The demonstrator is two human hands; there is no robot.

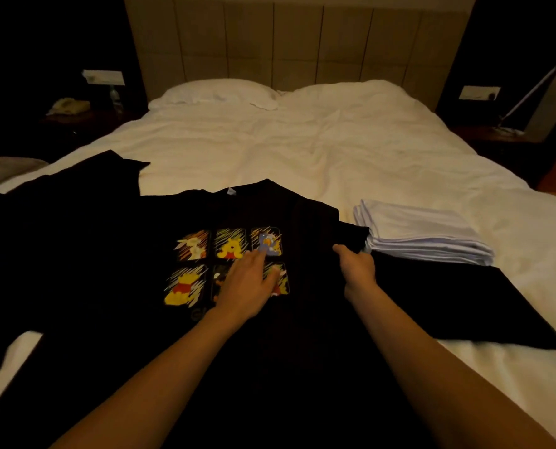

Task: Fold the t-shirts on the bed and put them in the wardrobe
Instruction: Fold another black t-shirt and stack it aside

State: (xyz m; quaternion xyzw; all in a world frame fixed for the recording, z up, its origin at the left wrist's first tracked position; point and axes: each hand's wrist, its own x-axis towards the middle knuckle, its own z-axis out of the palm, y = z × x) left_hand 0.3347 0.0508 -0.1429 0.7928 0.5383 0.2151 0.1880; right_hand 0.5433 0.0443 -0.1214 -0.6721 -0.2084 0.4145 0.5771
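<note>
Head view looks down a white bed [302, 150] that serves as the folding surface. A black printed t-shirt [140, 286] lies spread face up at the near edge, likely for folding. Just right of it sit a folded black garment [448, 306] and a folded white stack [422, 234] — apparently finished pieces set aside. The left hand [247, 286] presses flat, fingers straight, on the print to pin it, while the right hand [357, 267] pinches the shirt's right sleeve — probably to turn it inward.

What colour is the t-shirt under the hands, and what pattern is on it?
The t-shirt is black, with six colourful cartoon pictures in two rows. The head view shows it best.
</note>
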